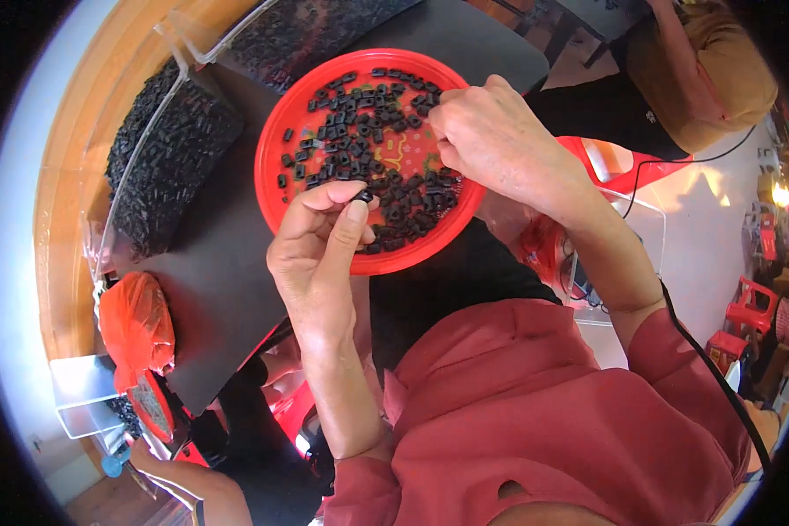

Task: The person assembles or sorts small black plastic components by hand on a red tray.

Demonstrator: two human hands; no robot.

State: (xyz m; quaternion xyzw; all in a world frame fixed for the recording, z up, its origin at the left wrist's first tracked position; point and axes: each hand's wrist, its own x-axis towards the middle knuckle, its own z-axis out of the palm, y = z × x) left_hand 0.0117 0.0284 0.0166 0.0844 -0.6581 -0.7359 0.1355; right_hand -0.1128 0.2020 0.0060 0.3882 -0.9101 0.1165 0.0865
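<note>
A round red tray (403,261) is in front of me, strewn with many small black plastic pieces (351,153). Some of these have a hole through them. Over the tray's near left part, my left hand (318,241) pinches one small black plastic piece (365,196) between thumb and forefinger. At the right rim my right hand (491,140) is closed, its fingers curled down over the tray. The back of that hand hides whatever its fingertips hold, if anything.
Clear bins heaped with black pieces (162,158) stand on the dark table (206,298) to the left and behind the tray. A red plastic bag (138,324) lies at the table's left edge. Other people sit at the upper right and lower left. Red stools (752,304) stand far right.
</note>
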